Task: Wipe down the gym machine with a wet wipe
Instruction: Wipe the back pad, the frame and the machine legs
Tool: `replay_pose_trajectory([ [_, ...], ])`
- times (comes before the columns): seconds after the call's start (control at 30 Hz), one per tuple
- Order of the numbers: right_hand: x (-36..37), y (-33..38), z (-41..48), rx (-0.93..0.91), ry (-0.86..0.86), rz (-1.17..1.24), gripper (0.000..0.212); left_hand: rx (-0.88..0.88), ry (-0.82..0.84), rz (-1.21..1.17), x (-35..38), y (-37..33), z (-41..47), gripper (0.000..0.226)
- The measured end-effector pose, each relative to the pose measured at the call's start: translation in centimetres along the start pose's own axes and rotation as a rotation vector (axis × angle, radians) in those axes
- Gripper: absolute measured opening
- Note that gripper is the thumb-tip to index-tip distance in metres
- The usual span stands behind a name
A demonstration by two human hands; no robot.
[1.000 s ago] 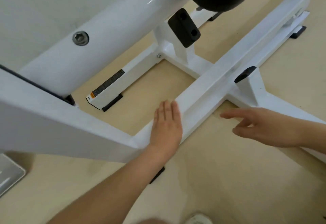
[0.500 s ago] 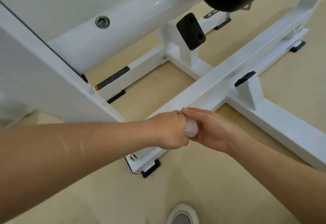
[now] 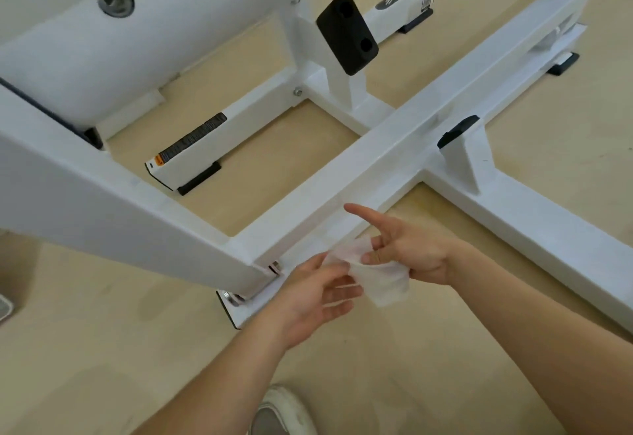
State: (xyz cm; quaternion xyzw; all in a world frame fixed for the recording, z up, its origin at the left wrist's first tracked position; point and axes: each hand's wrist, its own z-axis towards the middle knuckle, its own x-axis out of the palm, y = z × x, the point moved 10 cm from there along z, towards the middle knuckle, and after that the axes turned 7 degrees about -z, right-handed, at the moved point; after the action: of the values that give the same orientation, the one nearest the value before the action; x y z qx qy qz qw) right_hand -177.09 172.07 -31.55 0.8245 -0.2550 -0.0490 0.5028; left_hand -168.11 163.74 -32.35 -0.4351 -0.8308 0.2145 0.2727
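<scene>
Gym machine frame (image 3: 376, 160): white painted metal, smooth and glossy, with soft light reflections along the beams.
Wet wipe (image 3: 380, 280): thin white cloth-like sheet, partly see-through, crumpled and limp.
Bolt head (image 3: 115, 1): bare silvery metal with a dull shine.
Bumper block (image 3: 346, 34): black rubber or plastic, smooth and matt.
Foot pads (image 3: 198, 179): black, matt, rubber-like.
Label (image 3: 191, 140): printed sticker, black with an orange end, flat on the paint.
Floor (image 3: 513, 366): pale tan, smooth, matt, faintly scuffed; wood or vinyl cannot be told.
Shoe (image 3: 284, 410): white, soft-looking upper, blurred.

Right hand (image 3: 416, 253) pinches wet wipe (image 3: 382, 282) beside left hand (image 3: 308, 301).
</scene>
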Motion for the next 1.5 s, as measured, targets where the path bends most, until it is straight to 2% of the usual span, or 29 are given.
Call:
replay_pose_trajectory([
  [0.07, -1.3, -0.6, 0.8, 0.02, -0.132, -0.059, 0.081, 0.159, -0.158, -0.012, -1.9, -0.4, 0.5, 0.028],
  [0.13, -2.5, -0.7, 1.4, 0.003, -0.287, -0.121, 0.074, 0.335, -0.339, 0.131, -3.7, -1.4, 0.4, 0.03],
  [0.23, -2.8, -0.6, 2.6, -0.066, -0.426, -0.116, 0.064, 0.531, -0.481, 0.34, -4.8, -2.5, 0.1, 0.03],
  [0.33, -1.4, -0.8, 4.4, -0.091, -0.458, -0.181, 0.059, 0.625, -0.575, 0.539, -5.3, -2.8, -0.5, 0.036],
  [0.47, -0.1, -1.2, 6.2, -0.152, -0.502, -0.259, 0.067, 0.845, -0.711, 1.054, -3.7, -3.4, -3.3, 0.053],
  [0.57, -0.2, -1.5, 7.1, -0.165, -0.512, -0.26, 0.074, 0.958, -0.616, 1.353, -0.7, -2.3, -3.1, 0.051],
  [0.63, -0.3, -1.5, 7.6, -0.179, -0.487, -0.264, 0.073, 0.885, -0.502, 1.511, 0.3, -1.2, -0.8, 0.052],
  [0.73, -2.0, -0.7, 6.6, -0.189, -0.574, -0.269, 0.064, 0.647, -0.481, 1.616, -1.1, -0.3, 3.0, 0.078],
  [0.8, -4.2, -0.1, 4.2, -0.153, -0.814, -0.489, 0.055, 0.554, -0.481, 1.645, -1.5, -0.2, 4.2, 0.089],
  [0.83, -4.5, 0.6, 2.7, -0.158, -0.95, -0.665, 0.051, 0.524, -0.466, 1.638, -1.3, -0.1, 4.5, 0.09],
  [0.87, -3.8, 1.3, 1.8, -0.202, -1.014, -0.811, 0.05, 0.524, -0.463, 1.609, -0.8, -0.4, 4.4, 0.088],
  [0.9, -2.3, 2.0, 1.7, -0.281, -0.978, -0.925, 0.052, 0.538, -0.473, 1.589, -0.4, -0.8, 4.2, 0.085],
  [1.0, 3.8, 0.5, 4.2, -0.449, -0.615, -1.274, 0.052, 0.589, -0.456, 1.555, -0.3, -0.8, 3.7, 0.07],
  [1.07, 4.4, -1.0, 5.7, -0.395, -0.47, -1.398, 0.055, 0.636, -0.442, 1.584, -1.4, -0.3, 3.1, 0.071],
  [1.17, 3.2, -2.5, 6.1, -0.26, -0.379, -1.524, 0.063, 0.631, -0.41, 1.602, -2.6, 0.7, 2.7, 0.084],
  [1.23, 0.2, -2.6, 5.0, -0.16, -0.423, -1.53, 0.069, 0.604, -0.38, 1.614, -1.3, 0.5, 2.8, 0.087],
  [1.3, -4.2, -2.4, 3.6, 0.027, -0.563, -1.496, 0.07, 0.619, -0.323, 1.66, 1.5, -0.3, 3.3, 0.087],
  [1.37, -6.7, -1.7, 3.0, 0.134, -0.701, -1.458, 0.067, 0.614, -0.278, 1.713, 3.9, -1.1, 3.9, 0.082],
  [1.43, -5.8, -1.0, 3.6, 0.122, -0.772, -1.416, 0.062, 0.611, -0.318, 1.715, 4.7, -2.0, 4.2, 0.076],
  [1.5, -3.2, -0.1, 4.0, -0.015, -0.84, -1.375, 0.053, 0.602, -0.348, 1.725, 4.0, -2.6, 4.1, 0.072],
])
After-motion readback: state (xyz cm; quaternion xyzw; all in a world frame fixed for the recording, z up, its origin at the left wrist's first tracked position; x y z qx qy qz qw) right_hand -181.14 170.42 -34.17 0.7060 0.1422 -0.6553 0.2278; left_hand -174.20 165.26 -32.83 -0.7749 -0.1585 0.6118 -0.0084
